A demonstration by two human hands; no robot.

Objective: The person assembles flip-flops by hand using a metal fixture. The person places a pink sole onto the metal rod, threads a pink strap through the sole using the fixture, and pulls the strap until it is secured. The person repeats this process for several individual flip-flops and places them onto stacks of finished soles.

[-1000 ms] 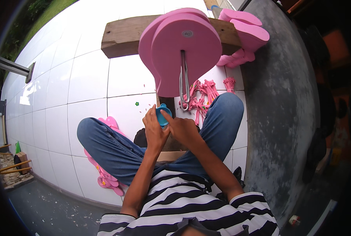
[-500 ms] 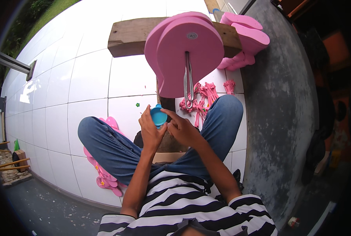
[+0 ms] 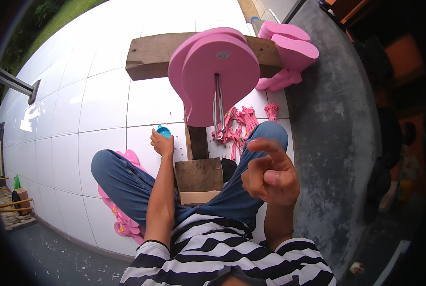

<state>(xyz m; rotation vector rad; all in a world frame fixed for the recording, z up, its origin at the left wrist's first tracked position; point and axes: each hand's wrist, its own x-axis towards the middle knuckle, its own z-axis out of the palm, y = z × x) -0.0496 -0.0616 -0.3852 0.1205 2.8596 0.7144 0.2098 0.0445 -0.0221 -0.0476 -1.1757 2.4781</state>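
Low over the white tiles, left of the wooden stand, my left hand [image 3: 162, 144] is closed around a small round blue container [image 3: 164, 131]. My right hand [image 3: 271, 174] is raised above my right knee with curled fingers, index finger and thumb apart at the tips; whether something small is in it I cannot make out. Ahead of both hands, pink sandal soles [image 3: 220, 66] rest against a wooden beam [image 3: 148, 56]. A looped metal rod [image 3: 218, 112] sticks out of the front sole.
Bundles of pink sandal straps [image 3: 248, 119] lie beyond my right knee. More pink soles [image 3: 294, 51] are stacked at the beam's right end. Pink flip-flops [image 3: 122, 221] with small flowers lie beside my left leg. A wooden block [image 3: 198, 174] stands between my legs.
Both hands were together at the blue container. My left hand has carried it left and lower over the tiles, while my right hand has come away, back and up, toward me.
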